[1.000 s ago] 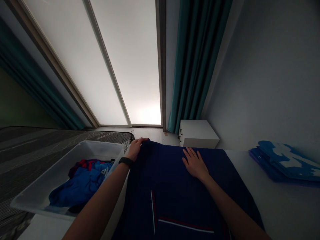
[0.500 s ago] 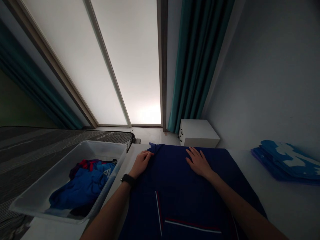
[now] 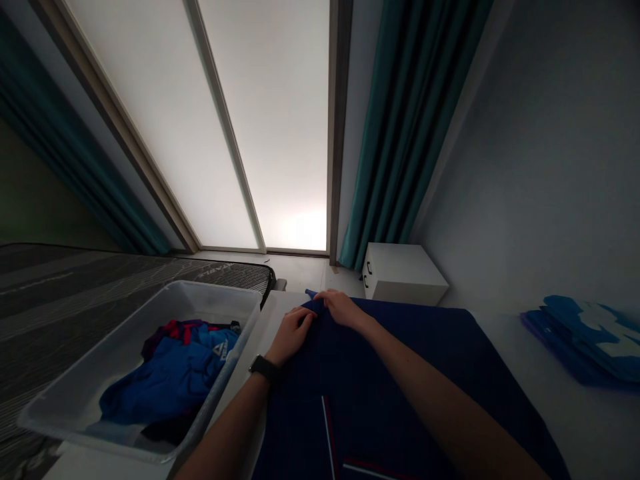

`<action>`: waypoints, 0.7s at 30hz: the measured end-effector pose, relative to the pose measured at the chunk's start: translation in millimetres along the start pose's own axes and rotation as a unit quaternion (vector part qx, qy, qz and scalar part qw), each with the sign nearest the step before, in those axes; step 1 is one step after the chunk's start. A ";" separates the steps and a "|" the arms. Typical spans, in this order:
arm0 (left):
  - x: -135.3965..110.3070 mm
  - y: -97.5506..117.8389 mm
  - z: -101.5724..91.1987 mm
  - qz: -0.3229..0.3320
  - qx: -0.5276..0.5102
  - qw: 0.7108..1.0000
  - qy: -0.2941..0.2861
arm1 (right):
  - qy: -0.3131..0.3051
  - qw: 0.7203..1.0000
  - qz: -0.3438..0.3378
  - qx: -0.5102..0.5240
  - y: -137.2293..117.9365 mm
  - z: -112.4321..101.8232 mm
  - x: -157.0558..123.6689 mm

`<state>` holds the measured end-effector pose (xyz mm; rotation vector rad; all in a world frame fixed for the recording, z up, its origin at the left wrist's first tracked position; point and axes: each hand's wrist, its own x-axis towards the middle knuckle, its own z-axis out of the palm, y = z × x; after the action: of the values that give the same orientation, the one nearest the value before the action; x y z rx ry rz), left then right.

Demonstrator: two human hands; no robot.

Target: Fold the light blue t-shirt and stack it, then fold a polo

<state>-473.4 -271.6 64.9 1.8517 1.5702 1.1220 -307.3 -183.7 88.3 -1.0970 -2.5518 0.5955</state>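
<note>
A navy garment (image 3: 390,373) with red-and-white stripe trim lies spread flat on the white table. At its far left corner, my left hand (image 3: 293,333) has its fingers closed on the fabric, and a dark watch sits on that wrist. My right hand (image 3: 343,309) is beside it at the same corner, fingertips pinching the cloth edge. A small point of fabric sticks up past the fingers there. My right forearm crosses over the middle of the garment.
To the left stands a translucent plastic bin (image 3: 235,380) holding blue and red clothes (image 3: 173,367). Folded blue clothing (image 3: 595,337) lies at the right near the wall. Beyond the table are a white drawer cabinet (image 3: 405,270), teal curtains (image 3: 410,147) and a mattress (image 3: 125,277).
My right hand has moved left from lying flat on the garment to its far left corner, where it now pinches the fabric beside my left hand. The view has shifted slightly.
</note>
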 end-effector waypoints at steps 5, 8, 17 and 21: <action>0.3 0.0 -0.3 -0.001 -0.001 1.000 0.002 | -0.058 0.998 0.000 -0.004 -2.5 14.0 34.6; -0.4 -1.9 1.2 -0.015 -0.025 1.000 0.010 | -0.049 0.999 0.008 -0.011 -1.7 17.6 36.9; -0.4 -12.2 2.8 -0.063 -0.098 0.991 0.061 | 0.064 0.998 0.000 -0.006 -9.1 0.4 -2.4; -0.2 -14.0 2.5 -0.071 -0.107 0.991 0.045 | 0.069 0.993 -0.096 0.001 -19.4 -3.4 -37.0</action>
<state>-479.5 -268.0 52.5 1.5458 1.5379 1.2689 -293.3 -222.3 96.7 -0.8464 -2.4980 0.4561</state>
